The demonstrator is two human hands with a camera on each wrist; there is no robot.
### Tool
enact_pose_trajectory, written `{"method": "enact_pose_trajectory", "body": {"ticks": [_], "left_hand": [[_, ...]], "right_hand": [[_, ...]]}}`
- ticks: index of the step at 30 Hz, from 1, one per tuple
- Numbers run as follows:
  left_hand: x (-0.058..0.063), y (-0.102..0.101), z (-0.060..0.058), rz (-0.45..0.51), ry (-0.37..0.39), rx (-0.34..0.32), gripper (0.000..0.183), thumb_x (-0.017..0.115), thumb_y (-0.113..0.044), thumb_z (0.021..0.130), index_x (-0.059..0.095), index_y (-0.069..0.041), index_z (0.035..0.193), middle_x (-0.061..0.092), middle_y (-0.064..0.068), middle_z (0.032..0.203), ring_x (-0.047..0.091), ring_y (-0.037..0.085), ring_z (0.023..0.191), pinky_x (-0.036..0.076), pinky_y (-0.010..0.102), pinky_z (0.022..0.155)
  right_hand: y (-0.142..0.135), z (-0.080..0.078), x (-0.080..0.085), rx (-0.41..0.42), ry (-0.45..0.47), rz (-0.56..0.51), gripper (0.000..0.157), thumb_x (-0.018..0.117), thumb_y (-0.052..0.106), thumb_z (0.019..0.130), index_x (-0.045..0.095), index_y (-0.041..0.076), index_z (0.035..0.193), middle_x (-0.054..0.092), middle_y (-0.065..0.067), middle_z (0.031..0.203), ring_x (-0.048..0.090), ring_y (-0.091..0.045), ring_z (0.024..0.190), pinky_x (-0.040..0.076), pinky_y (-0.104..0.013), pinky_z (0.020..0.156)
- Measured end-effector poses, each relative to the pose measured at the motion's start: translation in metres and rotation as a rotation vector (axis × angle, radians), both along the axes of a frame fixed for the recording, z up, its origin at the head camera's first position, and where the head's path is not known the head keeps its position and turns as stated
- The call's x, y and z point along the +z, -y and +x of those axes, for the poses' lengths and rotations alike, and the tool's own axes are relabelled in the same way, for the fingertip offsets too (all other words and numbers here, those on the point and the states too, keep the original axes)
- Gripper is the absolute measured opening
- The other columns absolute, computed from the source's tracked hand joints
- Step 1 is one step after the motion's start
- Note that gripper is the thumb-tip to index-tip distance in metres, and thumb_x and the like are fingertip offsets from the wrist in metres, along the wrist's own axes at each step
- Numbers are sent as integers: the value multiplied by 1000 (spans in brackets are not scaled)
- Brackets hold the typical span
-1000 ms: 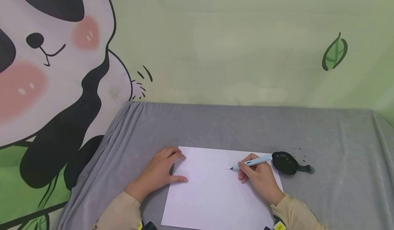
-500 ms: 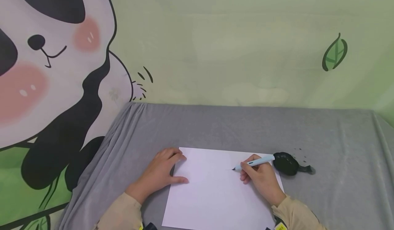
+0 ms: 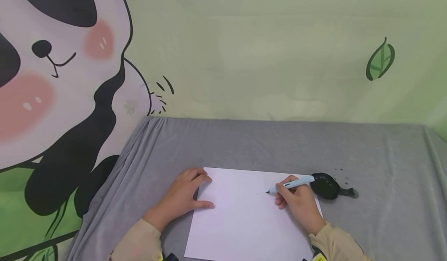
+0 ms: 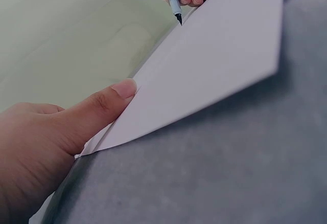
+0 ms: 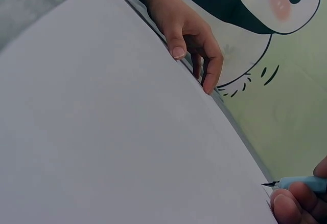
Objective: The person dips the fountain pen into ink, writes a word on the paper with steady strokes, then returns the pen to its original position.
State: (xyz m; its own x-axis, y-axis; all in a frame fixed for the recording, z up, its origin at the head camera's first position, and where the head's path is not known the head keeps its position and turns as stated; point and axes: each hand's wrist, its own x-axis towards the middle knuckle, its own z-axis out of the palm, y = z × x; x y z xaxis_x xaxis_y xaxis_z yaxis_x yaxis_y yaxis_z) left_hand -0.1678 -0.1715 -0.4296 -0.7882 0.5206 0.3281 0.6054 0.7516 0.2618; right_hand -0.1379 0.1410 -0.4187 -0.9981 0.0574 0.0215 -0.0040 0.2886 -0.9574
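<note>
A white sheet of paper (image 3: 244, 222) lies on the grey cloth. My left hand (image 3: 179, 195) rests at its upper left edge, thumb and fingers spread, with the thumb on the paper. In the left wrist view that thumb (image 4: 102, 109) presses along the sheet's margin. My right hand (image 3: 297, 202) pinches a light blue fountain pen (image 3: 295, 182), its dark nib pointing left at the paper. A short, thin line (image 3: 260, 193) runs leftward from the nib. In the right wrist view the nib (image 5: 270, 184) shows right by the paper's edge, and most of the hand is cut off.
A black oval thing with a narrow stem (image 3: 324, 186) lies just right of the paper, beyond the pen's back end. Dark specks dot the grey cloth (image 3: 391, 214) behind it. A green backdrop (image 3: 265, 59) with a painted panda stands at the back.
My right hand and the pen have slid slightly to the right, and the thin line left of the nib has grown longer. The left hand keeps its place on the paper.
</note>
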Motion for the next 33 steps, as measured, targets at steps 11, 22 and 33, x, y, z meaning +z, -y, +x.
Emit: {"method": "enact_pose_trajectory", "body": {"ticks": [11, 22, 33], "left_hand": [[1, 1, 0, 7, -8, 4, 57, 83, -48, 66, 64, -15, 109, 58, 5, 117, 54, 26, 114, 41, 46, 100], [0, 1, 1, 7, -15, -1, 58, 82, -49, 65, 64, -15, 109, 58, 4, 117, 54, 25, 113, 42, 45, 100], [1, 0, 0, -5, -5, -3, 57, 81, -49, 68, 64, -15, 110, 58, 4, 116, 54, 24, 113, 42, 44, 100]], "right_hand": [[0, -1, 2, -35, 36, 24, 12, 60, 4, 92, 56, -7, 89, 63, -10, 67, 61, -11, 53, 54, -25, 52], [-1, -1, 1, -65, 49, 48, 13, 59, 7, 93, 56, -5, 90, 63, -9, 67, 61, -11, 53, 54, -25, 52], [-2, -1, 2, -96, 70, 74, 14, 59, 10, 93, 56, -3, 91, 64, -8, 68, 61, -10, 54, 54, -24, 52]]}}
